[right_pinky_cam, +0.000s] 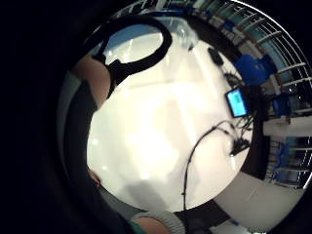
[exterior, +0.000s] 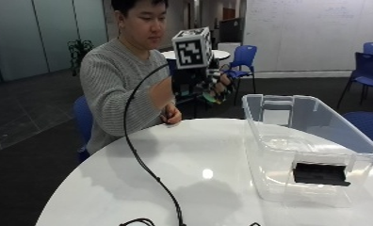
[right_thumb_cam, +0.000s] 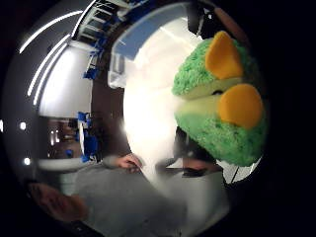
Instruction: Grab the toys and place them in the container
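One green plush toy point(right_thumb_cam: 222, 98) with orange ears is in my grip point(exterior: 206, 87), fingers curled round it, up in the air over the worktop point(exterior: 192, 174). It could slip and drop before the clear plastic container point(exterior: 312, 141) if I let go too soon. My right hand is raised near my chest, beside the container's far corner.

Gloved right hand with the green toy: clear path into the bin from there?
Probably yes. The right hand holds the green plush toy in the air beside the clear container, whose top is open; nothing shows between them above the table.
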{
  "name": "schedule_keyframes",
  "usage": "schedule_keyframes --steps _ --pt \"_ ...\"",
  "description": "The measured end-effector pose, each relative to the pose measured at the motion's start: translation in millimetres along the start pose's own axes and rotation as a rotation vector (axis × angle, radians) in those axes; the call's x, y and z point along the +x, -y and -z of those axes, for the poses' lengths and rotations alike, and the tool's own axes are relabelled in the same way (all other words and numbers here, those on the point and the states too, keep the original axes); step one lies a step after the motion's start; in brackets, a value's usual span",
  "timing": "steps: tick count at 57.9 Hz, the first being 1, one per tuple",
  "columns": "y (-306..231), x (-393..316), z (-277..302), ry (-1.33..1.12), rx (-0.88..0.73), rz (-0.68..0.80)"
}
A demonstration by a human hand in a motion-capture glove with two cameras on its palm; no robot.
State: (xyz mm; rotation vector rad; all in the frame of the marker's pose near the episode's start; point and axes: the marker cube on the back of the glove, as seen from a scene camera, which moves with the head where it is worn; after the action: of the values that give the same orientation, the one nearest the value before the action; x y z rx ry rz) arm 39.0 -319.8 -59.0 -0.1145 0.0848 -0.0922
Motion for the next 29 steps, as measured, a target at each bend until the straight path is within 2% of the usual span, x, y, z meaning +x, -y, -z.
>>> schedule_keyframes --steps 6,12,19,23,29 --pt "23 -11 27 0.036 0.010 0.016" --pt "58 -20 27 0.079 -0.018 -0.025" --pt "123 -41 10 0.095 -0.022 -0.052" --pt "173 -48 -9 -0.054 -0.014 -0.067" --pt "231 -88 -37 -0.013 -0.032 -0.127"
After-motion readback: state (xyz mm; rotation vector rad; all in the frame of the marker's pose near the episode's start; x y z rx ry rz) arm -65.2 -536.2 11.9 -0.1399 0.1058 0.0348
